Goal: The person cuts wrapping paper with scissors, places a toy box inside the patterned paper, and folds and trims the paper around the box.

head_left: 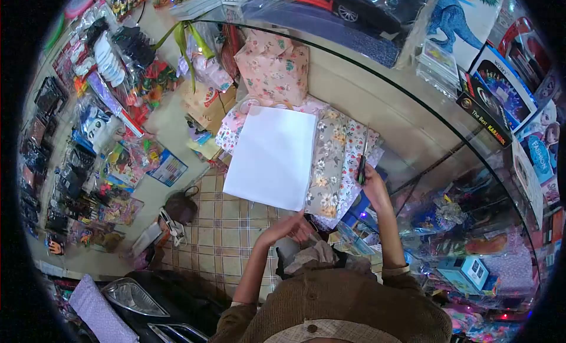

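Observation:
My right hand (370, 181) is closed on the dark handles of a pair of scissors (363, 160), whose blades point away from me over floral paper. Near the lower edge of a large white sheet (271, 157) is my left hand (298, 227), its fingers apart. The sheet lies on the flower-patterned papers. Right of it lies a grey floral paper (327, 166), and further right a white paper with small red flowers (354, 145). Behind the sheet stands a pink floral wrapped package (274, 69).
A curved glass edge (407, 89) runs across the back and right, with boxed toys beyond it. Packaged goods (106, 125) hang at the left. Below are a checkered floor (206, 237) and a black motorcycle (159, 302).

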`<control>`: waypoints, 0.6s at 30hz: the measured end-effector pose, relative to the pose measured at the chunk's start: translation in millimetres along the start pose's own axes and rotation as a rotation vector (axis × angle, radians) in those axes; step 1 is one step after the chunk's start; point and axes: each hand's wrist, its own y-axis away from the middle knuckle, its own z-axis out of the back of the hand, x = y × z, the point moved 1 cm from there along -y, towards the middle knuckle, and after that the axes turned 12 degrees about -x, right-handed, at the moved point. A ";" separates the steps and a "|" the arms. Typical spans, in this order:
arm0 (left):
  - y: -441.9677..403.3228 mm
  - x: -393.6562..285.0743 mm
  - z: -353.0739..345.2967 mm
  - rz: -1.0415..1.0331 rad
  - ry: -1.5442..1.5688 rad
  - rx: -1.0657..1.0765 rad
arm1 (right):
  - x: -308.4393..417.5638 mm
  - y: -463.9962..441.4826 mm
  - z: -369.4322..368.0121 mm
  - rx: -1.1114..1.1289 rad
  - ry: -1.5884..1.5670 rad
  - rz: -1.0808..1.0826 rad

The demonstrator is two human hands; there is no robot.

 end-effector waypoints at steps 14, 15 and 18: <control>-162.8 -59.7 -1.3 -0.702 -0.119 -0.576 | -37.1 -36.3 -36.6 -0.206 0.271 0.472; -159.2 -64.5 -4.7 -0.726 -0.152 -0.610 | -37.1 -36.0 -38.3 -0.214 0.254 0.460; -156.7 -71.4 -6.4 -0.816 -0.285 -0.598 | -36.3 -35.4 -44.3 -0.206 0.329 0.497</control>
